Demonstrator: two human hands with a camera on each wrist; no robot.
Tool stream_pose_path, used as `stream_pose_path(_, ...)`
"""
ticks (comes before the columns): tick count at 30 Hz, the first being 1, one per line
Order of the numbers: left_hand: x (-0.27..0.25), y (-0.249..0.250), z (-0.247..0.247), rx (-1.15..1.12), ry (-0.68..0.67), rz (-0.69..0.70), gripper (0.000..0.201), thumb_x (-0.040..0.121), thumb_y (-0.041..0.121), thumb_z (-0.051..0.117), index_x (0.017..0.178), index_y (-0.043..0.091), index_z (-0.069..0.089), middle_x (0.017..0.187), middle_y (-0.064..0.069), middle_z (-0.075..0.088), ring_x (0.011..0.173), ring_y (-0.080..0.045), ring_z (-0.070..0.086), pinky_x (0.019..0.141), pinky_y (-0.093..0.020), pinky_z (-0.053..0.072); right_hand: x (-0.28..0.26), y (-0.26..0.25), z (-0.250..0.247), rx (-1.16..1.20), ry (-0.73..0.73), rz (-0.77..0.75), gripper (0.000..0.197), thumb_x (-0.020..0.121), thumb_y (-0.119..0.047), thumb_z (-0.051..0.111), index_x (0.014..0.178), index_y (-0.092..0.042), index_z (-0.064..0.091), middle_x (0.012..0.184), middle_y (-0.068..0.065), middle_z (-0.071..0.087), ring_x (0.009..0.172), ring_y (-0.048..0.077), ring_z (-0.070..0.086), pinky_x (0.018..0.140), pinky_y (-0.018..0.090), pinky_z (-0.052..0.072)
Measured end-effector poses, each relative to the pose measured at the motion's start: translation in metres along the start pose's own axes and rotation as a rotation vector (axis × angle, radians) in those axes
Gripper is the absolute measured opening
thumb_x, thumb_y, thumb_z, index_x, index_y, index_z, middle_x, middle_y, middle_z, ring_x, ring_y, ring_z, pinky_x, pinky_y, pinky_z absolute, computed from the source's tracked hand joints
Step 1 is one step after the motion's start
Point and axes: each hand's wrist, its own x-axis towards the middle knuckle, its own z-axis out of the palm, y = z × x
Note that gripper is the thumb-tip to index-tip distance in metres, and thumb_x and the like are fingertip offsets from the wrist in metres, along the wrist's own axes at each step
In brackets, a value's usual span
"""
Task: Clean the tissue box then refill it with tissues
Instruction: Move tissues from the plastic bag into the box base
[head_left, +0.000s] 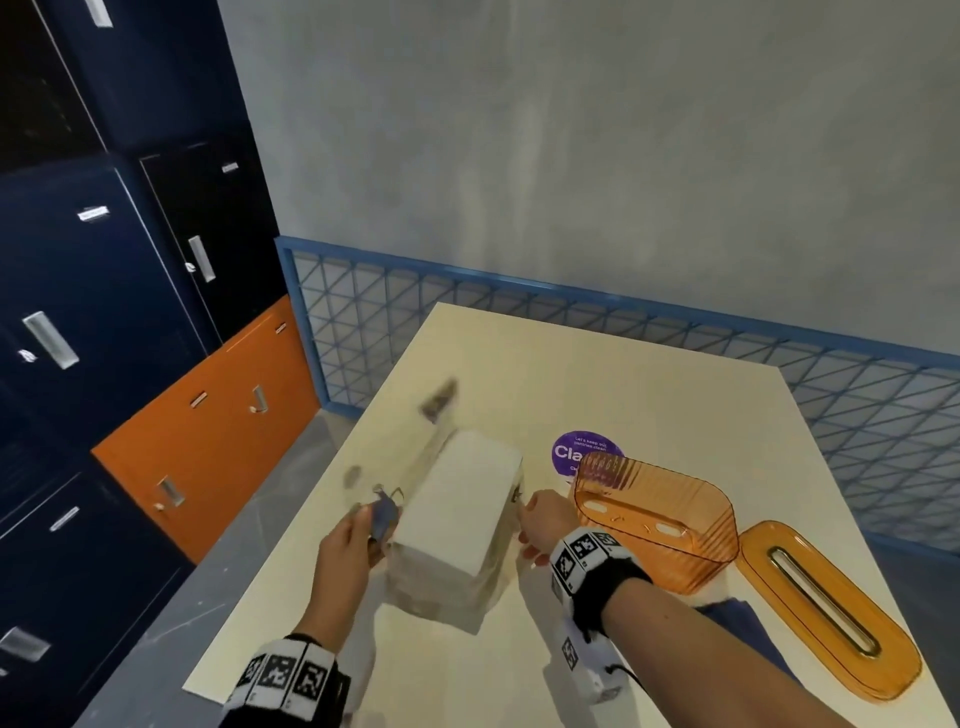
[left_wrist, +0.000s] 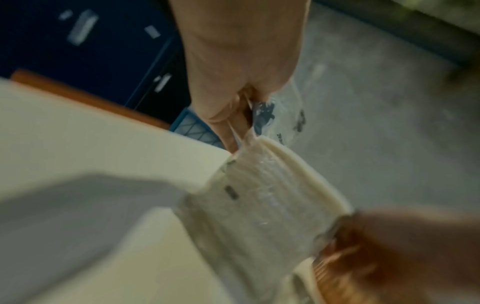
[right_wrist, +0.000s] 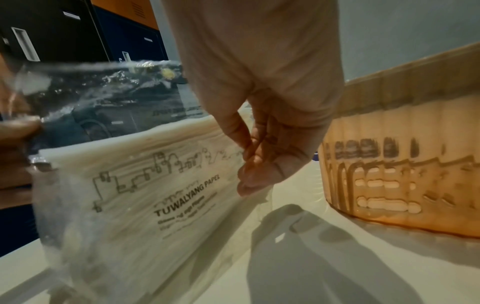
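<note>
A stack of white tissues (head_left: 457, 512), partly out of its clear printed plastic wrapper (right_wrist: 109, 107), is held above the near left part of a cream table (head_left: 649, 374), with both hands pulling the film apart at its top. The left hand (head_left: 345, 558) pinches the wrapper's left flap between thumb and fingers, while the right hand (head_left: 543, 517) pinches the film at the stack's right edge, its fingertips pressed together on the plastic. Just to the right, the orange translucent tissue box (head_left: 660, 519) lies tilted on the table, open and without tissues, apart from the pack. Its orange slotted lid (head_left: 826, 608) lies flat further right, near the table's edge. A dark blue cloth (head_left: 737, 618) shows beneath the right forearm, and a purple round sticker (head_left: 576, 449) sits on the tabletop behind the box. Navy and orange lockers (head_left: 130, 312) line the left side.
</note>
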Motion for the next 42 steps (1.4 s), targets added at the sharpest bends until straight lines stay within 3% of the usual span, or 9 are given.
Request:
stream_pose_path(2,0.007,-0.002,0.002,-0.210,0.085,-0.214,0.030,0.101,0.015,0.036,0.122,0.003,0.055,0.118,-0.018,0.063,0.110,-0.032,0.059,0.099,-0.043,0.046,-0.004,0.000,-0.002,0.004,-0.007,0.004,0.031,0.094,-0.021,0.043,0.065,-0.010,0.048,0.096,0.020,0.072,0.086,0.035,0.071,0.075,0.041,0.058)
stream_pose_path(7,0.013,0.008,0.004,-0.434,0.125,-0.495,0.026,0.102,0.012,0.030,0.097,0.006,0.055,0.068,-0.007,0.070,0.079,-0.021,0.058,0.077,-0.033,0.045,-0.008,0.000,-0.003,-0.006,-0.024,-0.004,0.030,0.094,-0.025,0.043,0.066,-0.014,0.046,0.096,0.018,0.072,0.087,0.034,0.071,0.076,0.040,0.057)
stream_pose_path(11,0.018,0.018,-0.002,-0.454,0.217,-0.553,0.029,0.102,0.021,0.034,0.120,0.004,0.050,0.119,-0.020,0.059,0.106,-0.034,0.060,0.090,-0.045,0.048,-0.005,0.001,-0.002,-0.036,-0.019,-0.031,0.029,0.092,-0.027,0.043,0.066,-0.016,0.045,0.096,0.017,0.072,0.088,0.033,0.070,0.078,0.040,0.056)
stream_pose_path(14,0.021,0.025,-0.005,-0.435,0.231,-0.490,0.028,0.101,0.028,0.039,0.083,0.011,0.052,0.110,-0.017,0.056,0.076,-0.024,0.058,0.066,-0.037,0.048,-0.003,0.001,-0.002,-0.059,-0.015,-0.045,0.028,0.093,-0.028,0.042,0.066,-0.019,0.043,0.096,0.016,0.071,0.087,0.032,0.070,0.077,0.039,0.057)
stream_pose_path(18,0.020,0.027,-0.012,-0.410,0.264,-0.430,0.029,0.101,0.029,0.038,0.079,0.015,0.050,0.101,-0.011,0.057,0.071,-0.019,0.056,0.063,-0.033,0.047,-0.004,-0.001,-0.004,-0.053,-0.019,-0.047,0.028,0.093,-0.026,0.040,0.068,-0.017,0.045,0.091,0.013,0.071,0.082,0.031,0.070,0.073,0.037,0.057)
stream_pose_path(23,0.006,0.028,-0.018,-0.322,0.360,-0.407,0.027,0.098,0.031,0.046,0.112,0.007,0.045,0.115,-0.017,0.054,0.096,-0.028,0.056,0.073,-0.038,0.049,-0.008,0.001,-0.009,0.036,-0.065,-0.035,0.025,0.097,-0.024,0.037,0.083,-0.009,0.051,0.080,0.009,0.065,0.059,0.021,0.062,0.053,0.027,0.051)
stream_pose_path(28,-0.024,0.039,0.005,0.542,0.612,0.129,0.049,0.089,0.023,0.060,0.131,0.009,0.041,0.139,-0.015,0.036,0.124,-0.034,0.036,0.097,-0.052,0.036,-0.010,0.010,-0.022,0.006,0.020,-0.168,0.024,0.095,-0.024,0.041,0.076,-0.011,0.050,0.080,0.012,0.068,0.058,0.022,0.060,0.054,0.031,0.048)
stream_pose_path(34,-0.026,0.037,0.066,0.837,0.093,0.611,0.018,0.089,0.013,0.057,0.106,0.013,0.063,0.126,-0.006,0.050,0.121,-0.027,0.043,0.095,-0.037,0.044,-0.024,0.047,-0.075,-0.105,0.395,-0.260,0.018,0.095,-0.025,0.046,0.079,-0.018,0.049,0.069,0.001,0.057,0.064,0.020,0.054,0.051,0.028,0.039)
stream_pose_path(42,0.004,0.032,0.117,1.328,-0.059,0.374,0.050,0.089,0.058,0.041,0.116,0.017,0.049,0.121,-0.002,0.046,0.114,-0.023,0.043,0.085,-0.034,0.039,-0.011,0.132,-0.116,-0.445,0.602,0.082,0.040,0.093,-0.027,0.047,0.128,-0.008,0.044,0.124,0.015,0.045,0.113,0.032,0.045,0.089,0.040,0.045)
